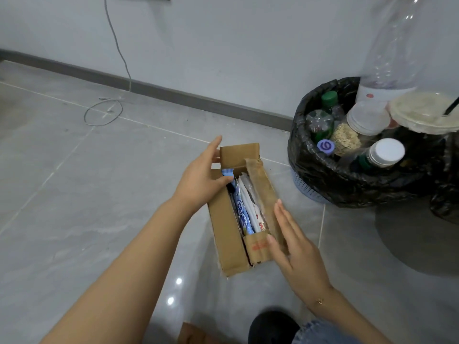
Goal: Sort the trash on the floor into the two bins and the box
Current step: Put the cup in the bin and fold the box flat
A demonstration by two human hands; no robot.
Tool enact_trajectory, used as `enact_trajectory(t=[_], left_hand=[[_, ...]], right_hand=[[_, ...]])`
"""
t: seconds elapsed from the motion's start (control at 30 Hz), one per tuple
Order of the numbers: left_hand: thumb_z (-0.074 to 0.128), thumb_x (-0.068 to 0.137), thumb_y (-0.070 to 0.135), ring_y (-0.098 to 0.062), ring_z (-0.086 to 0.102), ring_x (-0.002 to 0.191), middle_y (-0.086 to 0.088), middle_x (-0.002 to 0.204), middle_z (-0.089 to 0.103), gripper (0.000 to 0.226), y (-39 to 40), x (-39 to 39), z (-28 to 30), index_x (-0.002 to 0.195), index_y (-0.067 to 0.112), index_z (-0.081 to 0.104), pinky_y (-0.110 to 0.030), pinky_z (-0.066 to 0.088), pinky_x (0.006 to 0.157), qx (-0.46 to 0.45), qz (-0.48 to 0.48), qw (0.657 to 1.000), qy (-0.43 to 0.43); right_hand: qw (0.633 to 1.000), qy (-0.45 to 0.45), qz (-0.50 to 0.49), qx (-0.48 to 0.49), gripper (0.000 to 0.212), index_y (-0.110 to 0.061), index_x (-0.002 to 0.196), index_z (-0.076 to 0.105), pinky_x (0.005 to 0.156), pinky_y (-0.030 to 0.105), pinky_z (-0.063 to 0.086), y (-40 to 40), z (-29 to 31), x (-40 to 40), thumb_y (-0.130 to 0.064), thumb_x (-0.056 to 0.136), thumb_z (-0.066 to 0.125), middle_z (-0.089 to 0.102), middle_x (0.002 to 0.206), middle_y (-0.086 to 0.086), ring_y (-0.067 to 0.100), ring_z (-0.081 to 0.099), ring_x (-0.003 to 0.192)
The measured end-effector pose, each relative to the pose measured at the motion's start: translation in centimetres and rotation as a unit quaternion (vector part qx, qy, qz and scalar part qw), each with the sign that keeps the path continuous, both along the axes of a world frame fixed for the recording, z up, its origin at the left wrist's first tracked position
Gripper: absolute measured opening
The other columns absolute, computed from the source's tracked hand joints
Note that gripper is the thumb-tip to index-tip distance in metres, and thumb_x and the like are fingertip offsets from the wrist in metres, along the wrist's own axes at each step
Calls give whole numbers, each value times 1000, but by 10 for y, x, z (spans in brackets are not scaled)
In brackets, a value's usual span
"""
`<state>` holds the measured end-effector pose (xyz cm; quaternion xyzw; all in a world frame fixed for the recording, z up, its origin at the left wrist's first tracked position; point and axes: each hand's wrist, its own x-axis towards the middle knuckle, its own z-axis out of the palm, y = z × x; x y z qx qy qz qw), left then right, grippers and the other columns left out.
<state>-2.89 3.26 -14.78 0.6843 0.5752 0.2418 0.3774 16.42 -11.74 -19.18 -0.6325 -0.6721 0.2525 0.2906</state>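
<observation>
Brown cardboard, worn and taped, forms the box [224, 234] standing on the grey tiled floor [74, 194] with wrappers [244, 214] packed upright inside. The left hand [201, 182] rests on the far end of the box, its fingers [214, 147] lying straight against the raised end flap [238, 155] and the thumb reaching over the opening toward the wrappers; it pinches nothing that can be confirmed. The right hand [295, 247] is flat and spread, fingers [282, 214] straight against the outside of the long side flap [263, 194], thumb tip touching the short near flap [257, 247]. Just beyond the right fingers stands a bin [310, 187] lined with a black bag [323, 175], filled with plastic bottles [319, 125] and cups. A second bin is only partly in view at the right edge. Judgement: the hands appear to be tidying or closing the box. Risks: pressing the side flap inward could crush or push out the tall wrappers; uneven pressure from the two hands could slide or tip the light box; the overfilled bin nearby could shed bottles if knocked.
</observation>
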Motion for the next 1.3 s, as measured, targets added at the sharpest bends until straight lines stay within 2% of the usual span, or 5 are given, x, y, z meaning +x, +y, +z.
enact_trajectory(t=[0.27,0.57,0.9,1.1,1.3], left_hand=[[60,82,11,-9,54,114,6,123,63,37,-18,-18,-24,117,20,67,-24,38,101,154,-110,981,40],[36,89,41,-22,34,127,11,152,34,45,-35,-26,-23,125,34,63,-44,31,109,71,-151,969,181],[39,103,22,22,10,134,25,156,2,58,-59,27,1,150,38,9,-7,15,111,-41,61,966,-250],[43,98,3,-3,6,145,1,161,-3,60,-46,30,-27,151,22,22,1,11,105,48,-40,998,-14],[12,98,54,-14,-17,147,14,161,-5,51,-48,34,-40,148,46,16,-64,-8,110,111,-63,951,280]], right_hand=[[951,262,-162,-17,45,-25,138,44,104,9,33,-5,-1,-7,-36,97,31,51,136,-18,-8,43,127],[995,91,11,35,49,-27,142,43,112,15,23,-6,-2,-19,-39,94,46,31,153,-15,6,31,139],[992,19,125,-2,59,-23,146,35,117,18,13,-2,-5,-3,-40,91,49,18,157,-16,9,15,146],[984,102,145,-28,62,-15,146,34,118,29,19,-5,-5,4,-22,88,54,20,158,-9,14,16,146],[996,19,62,63,63,-12,134,51,112,37,31,-12,-6,-12,-47,82,58,23,156,-3,15,23,144]])
